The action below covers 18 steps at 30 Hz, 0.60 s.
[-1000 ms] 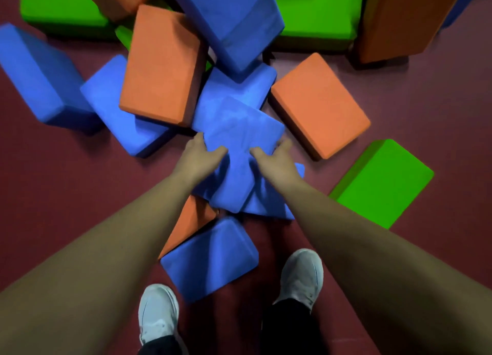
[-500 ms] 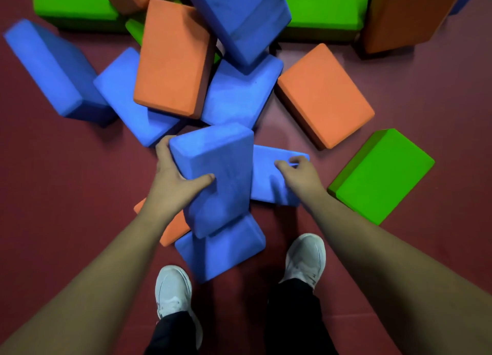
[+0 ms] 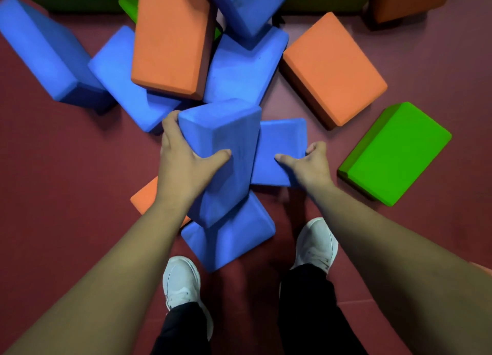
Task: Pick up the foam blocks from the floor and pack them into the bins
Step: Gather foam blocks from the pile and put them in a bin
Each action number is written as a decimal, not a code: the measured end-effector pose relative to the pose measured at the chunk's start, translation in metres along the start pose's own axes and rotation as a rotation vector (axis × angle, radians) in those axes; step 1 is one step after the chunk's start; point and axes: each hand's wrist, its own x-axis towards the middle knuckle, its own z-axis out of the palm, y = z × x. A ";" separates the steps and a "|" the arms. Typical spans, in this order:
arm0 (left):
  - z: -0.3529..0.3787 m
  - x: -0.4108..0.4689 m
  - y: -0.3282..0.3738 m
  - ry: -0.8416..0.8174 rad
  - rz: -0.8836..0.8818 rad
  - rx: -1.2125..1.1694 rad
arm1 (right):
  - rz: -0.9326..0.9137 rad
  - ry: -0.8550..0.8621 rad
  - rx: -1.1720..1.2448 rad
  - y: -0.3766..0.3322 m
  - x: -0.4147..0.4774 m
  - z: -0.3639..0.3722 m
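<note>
My left hand [image 3: 183,165] grips a blue foam block [image 3: 226,147], raised on end above the floor, thumb across its front face and fingers round its left side. My right hand [image 3: 310,165] grips a second blue block [image 3: 279,141] lying flat just to the right, thumb on top and fingers over its right edge. Below the raised block lies another blue block [image 3: 234,237], and a small orange block [image 3: 147,197] shows under my left wrist. No bin is in view.
Several blue, orange and green blocks are piled on the dark red floor [image 3: 53,181] ahead. An orange block [image 3: 332,67] and a green block [image 3: 396,152] lie to the right. My white shoes [image 3: 183,285] stand just behind the near blue block.
My left hand has lifted its blue block off the pile and stood it on end. My right hand moved right onto the flat blue block and closed on it.
</note>
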 end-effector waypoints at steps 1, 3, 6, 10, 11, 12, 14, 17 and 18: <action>-0.003 -0.002 0.002 -0.014 -0.005 0.012 | -0.043 0.004 -0.019 -0.009 -0.012 -0.005; -0.016 -0.011 0.013 -0.019 -0.012 0.013 | -0.141 0.074 -0.086 -0.031 -0.041 -0.019; -0.057 -0.027 0.050 -0.016 -0.026 -0.034 | -0.289 0.186 -0.163 -0.073 -0.098 -0.054; -0.146 -0.049 0.125 0.012 0.039 -0.070 | -0.406 0.302 -0.179 -0.143 -0.191 -0.112; -0.175 -0.056 0.146 0.030 0.075 -0.071 | -0.433 0.325 -0.190 -0.163 -0.219 -0.127; -0.205 -0.065 0.167 0.048 0.124 -0.068 | -0.457 0.348 -0.200 -0.185 -0.249 -0.143; -0.268 -0.084 0.209 0.082 0.222 -0.026 | -0.498 0.397 -0.215 -0.227 -0.313 -0.174; -0.368 -0.122 0.268 0.127 0.307 -0.006 | -0.553 0.473 -0.230 -0.288 -0.418 -0.215; -0.400 -0.137 0.284 0.141 0.330 -0.017 | -0.566 0.500 -0.228 -0.306 -0.452 -0.226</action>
